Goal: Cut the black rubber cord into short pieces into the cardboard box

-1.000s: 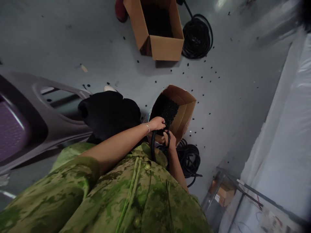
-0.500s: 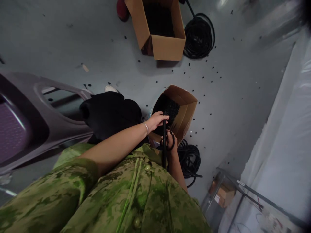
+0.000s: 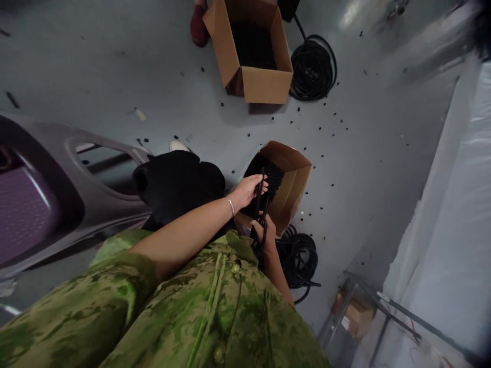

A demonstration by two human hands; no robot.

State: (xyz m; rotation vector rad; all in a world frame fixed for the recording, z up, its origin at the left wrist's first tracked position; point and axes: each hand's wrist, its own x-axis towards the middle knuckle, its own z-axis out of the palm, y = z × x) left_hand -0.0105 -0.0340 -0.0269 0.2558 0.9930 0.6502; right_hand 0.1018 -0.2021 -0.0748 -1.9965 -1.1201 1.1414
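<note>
Over a cardboard box (image 3: 295, 186) holding small black pieces (image 3: 275, 178), my left hand (image 3: 248, 191) is closed around a black rubber tube (image 3: 261, 180). The tube's upper end sticks out past my thumb. Just below it, my right hand (image 3: 269, 232) grips black-handled scissors (image 3: 264, 221), turned nearly edge-on. Their blades point up the picture, alongside the tube. Whether they touch it I cannot tell, and the tube's lower part is lost in dark clothing and my right hand.
A coil of black tube (image 3: 299, 258) lies right of the box. Farther off stand another cardboard box (image 3: 266, 86) with black contents, a second coil (image 3: 312, 69) and a person's red shoe (image 3: 199, 28). A purple-grey plastic chair (image 3: 42, 174) is at left, a metal frame (image 3: 378, 301) at lower right.
My right hand has turned the scissors, whose ring handles showed broadside before. The tube's end now reaches farther beyond my left fingers. The view has tilted slightly, shifting the floor objects downward.
</note>
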